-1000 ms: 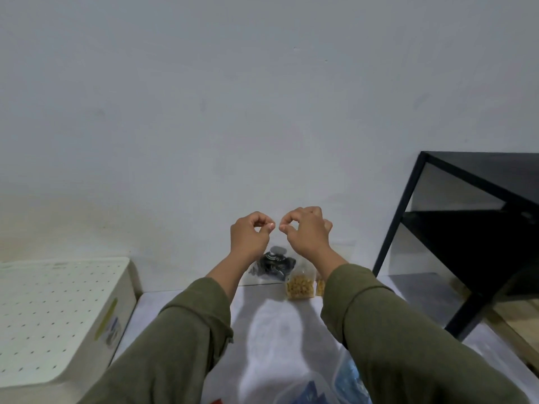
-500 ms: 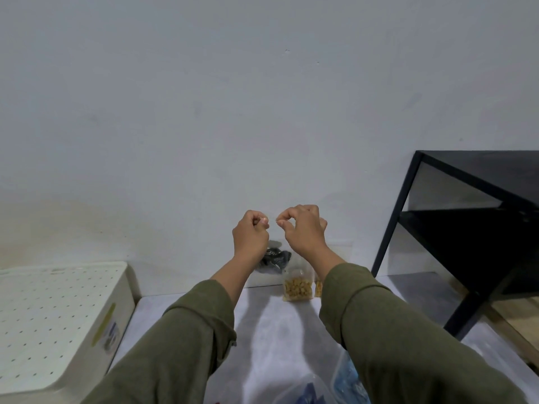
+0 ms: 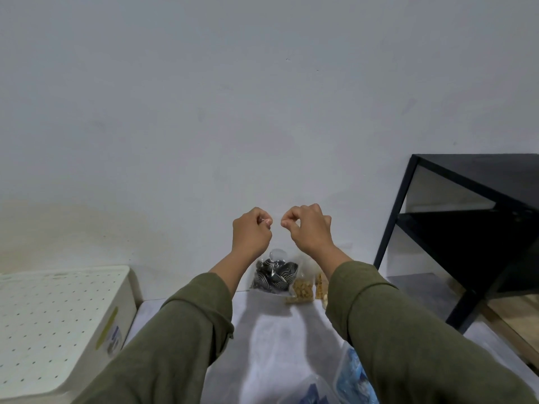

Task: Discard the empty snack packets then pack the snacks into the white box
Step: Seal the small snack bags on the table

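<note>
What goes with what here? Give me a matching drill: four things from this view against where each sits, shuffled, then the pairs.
Things:
1. white box
2. black shelf
3. dark snack bag
4. blue packets

Places:
A. bottom edge, beside the right sleeve
B. far left, lid on
C. against the wall, below the hands
D. far right, by the wall

Pairs: 1-B, 2-D, 3-C, 4-A
</note>
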`<state>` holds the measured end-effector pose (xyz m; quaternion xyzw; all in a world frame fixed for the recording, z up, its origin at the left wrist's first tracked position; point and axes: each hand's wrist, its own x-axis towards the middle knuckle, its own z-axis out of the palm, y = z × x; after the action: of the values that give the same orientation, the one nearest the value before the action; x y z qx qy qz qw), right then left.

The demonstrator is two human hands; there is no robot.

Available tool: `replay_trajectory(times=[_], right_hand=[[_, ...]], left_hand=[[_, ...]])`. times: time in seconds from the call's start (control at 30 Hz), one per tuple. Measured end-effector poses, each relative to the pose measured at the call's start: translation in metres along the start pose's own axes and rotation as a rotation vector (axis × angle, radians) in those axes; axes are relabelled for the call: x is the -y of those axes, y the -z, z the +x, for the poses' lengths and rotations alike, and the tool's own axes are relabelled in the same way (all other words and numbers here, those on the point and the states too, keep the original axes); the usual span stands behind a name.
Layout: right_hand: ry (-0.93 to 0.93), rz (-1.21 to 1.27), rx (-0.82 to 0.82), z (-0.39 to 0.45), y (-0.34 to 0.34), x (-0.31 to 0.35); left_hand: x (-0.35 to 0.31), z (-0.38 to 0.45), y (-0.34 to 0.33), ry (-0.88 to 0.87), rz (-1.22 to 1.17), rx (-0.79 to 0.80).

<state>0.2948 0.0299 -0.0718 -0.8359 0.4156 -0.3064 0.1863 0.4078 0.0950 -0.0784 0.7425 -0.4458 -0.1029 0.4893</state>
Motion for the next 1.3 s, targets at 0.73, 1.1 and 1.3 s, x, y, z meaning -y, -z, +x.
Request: replay_trajectory(times=[0.73, 1.1, 1.3], right_hand=[[-0.004, -0.013, 0.005, -0.006, 0.006, 0.008], [0.009, 0.132, 0.028, -0.014, 0.008, 0.012], [-0.075, 0.151, 0.014, -0.015, 0.009, 0.006]], left_hand=[[0.000, -0.006, 0.010, -0.166, 0.285, 0.003], [-0.001, -0.004, 0.014, -0.140, 0.381, 0.000], [0.002, -0.007, 0.010, -0.219, 0.417, 0.056]])
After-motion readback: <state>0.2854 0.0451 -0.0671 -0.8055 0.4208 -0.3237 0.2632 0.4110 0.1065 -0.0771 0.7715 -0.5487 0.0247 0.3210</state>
